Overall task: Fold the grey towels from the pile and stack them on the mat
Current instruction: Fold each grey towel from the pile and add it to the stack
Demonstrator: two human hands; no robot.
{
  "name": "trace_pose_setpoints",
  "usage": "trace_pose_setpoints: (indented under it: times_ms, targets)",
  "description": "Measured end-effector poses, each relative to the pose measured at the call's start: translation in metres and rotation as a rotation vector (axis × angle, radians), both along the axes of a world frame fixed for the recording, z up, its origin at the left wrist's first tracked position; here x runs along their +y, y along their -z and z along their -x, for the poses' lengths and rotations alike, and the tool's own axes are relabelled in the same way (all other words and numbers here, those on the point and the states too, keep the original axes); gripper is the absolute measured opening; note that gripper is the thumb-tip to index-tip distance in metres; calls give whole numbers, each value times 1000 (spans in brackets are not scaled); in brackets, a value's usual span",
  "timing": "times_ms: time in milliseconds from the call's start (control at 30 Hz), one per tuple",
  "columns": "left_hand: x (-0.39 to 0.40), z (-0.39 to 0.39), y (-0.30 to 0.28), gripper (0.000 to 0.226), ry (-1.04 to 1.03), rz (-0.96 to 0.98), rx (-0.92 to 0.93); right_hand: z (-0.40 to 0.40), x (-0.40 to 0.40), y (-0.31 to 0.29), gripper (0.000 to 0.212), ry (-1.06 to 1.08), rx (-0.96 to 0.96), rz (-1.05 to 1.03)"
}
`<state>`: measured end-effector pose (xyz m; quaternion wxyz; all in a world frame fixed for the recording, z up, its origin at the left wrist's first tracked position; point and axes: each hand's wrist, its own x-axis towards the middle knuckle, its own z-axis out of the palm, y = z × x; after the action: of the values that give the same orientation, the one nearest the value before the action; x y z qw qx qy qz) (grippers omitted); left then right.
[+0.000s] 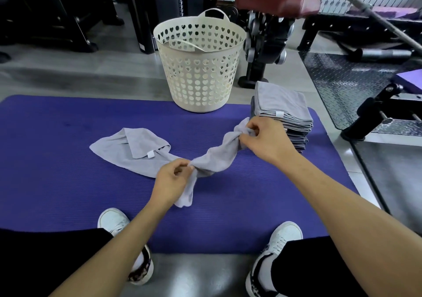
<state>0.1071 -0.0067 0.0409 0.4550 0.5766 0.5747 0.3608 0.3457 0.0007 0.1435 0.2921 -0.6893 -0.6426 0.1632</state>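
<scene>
Right now, from the head view, a person crouches at the edge of a purple mat (68,182). The left hand (173,180) pinches a grey towel (214,157) near its middle, fingers (182,164) curled tight on the cloth. The right hand (262,136) grips the far end of the same towel, fingers clamped on a bunched bit. The towel hangs between the two hands like a twisted rope, and one corner droops down onto the mat. A second grey towel (127,146) lies loose and crumpled on the mat to the left, touching the held one. A neat stack of folded towels (285,114) sits on the right side of the mat, just beside the right hand. A white basket (198,68) with heart holes stands behind.

What could go wrong? The towel is twisted, so it may fold lumpy if it is not shaken flat. The right hand is so near the stack that a big swing could knock it over. The loose towel could get dragged along too.
</scene>
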Motion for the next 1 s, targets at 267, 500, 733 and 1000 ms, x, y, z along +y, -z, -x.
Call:
trace_pose_setpoints:
  times_ms: [267, 500, 733, 1000]
  targets:
    - [15, 14, -116, 16, 123, -316, -17, 45, -4, -22, 27, -202, 93, -83]
    - [11, 33, -163, 19, 153, -233, -96, 74, -17, -35, 46, -267, 123, -29]
    - [15, 48, -157, 8, 399, -213, 238, 61, 3, -32, 21, -66, 165, -200]
    - [70, 35, -130, 9, 403, -33, 303, 31, 21, -52, 11, 25, 275, -270]
